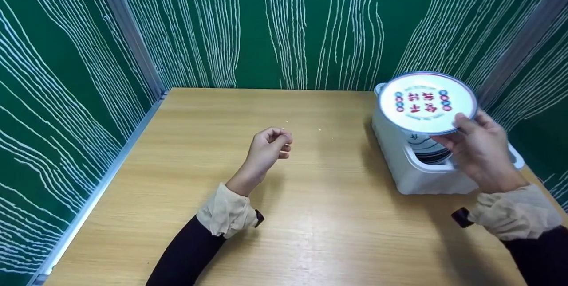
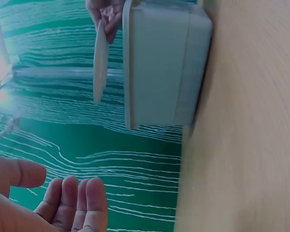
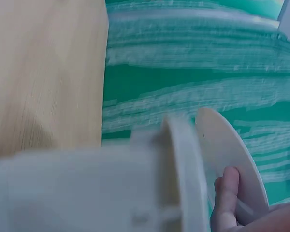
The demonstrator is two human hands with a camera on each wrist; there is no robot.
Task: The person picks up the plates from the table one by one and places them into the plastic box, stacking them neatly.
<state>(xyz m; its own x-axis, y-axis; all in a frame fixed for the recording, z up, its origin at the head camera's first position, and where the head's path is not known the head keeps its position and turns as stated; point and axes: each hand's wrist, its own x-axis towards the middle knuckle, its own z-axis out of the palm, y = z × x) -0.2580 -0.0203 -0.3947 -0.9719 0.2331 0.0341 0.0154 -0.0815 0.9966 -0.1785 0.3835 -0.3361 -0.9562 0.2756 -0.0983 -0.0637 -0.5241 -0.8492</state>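
My right hand [image 1: 481, 157] pinches the near right rim of a round white plate [image 1: 426, 104], thumb on top and fingers beneath. Blue edges the plate, and red characters fill its middle. It is held over a white plastic bin [image 1: 426, 184], clear of the rim in the left wrist view. Inside the bin lies a dish with dark line patterns [image 1: 428, 146], partly hidden by the plate and hand. My left hand [image 1: 268, 148] hovers over the middle of the table, fingers loosely curled and holding nothing.
The wooden table [image 1: 177, 166] carries a few tiny white specks [image 1: 320, 130] near its middle. Green walls with white wavy lines [image 1: 284, 29] enclose the back and sides, with grey posts [image 1: 133, 33] at the corners. The bin stands by the right edge.
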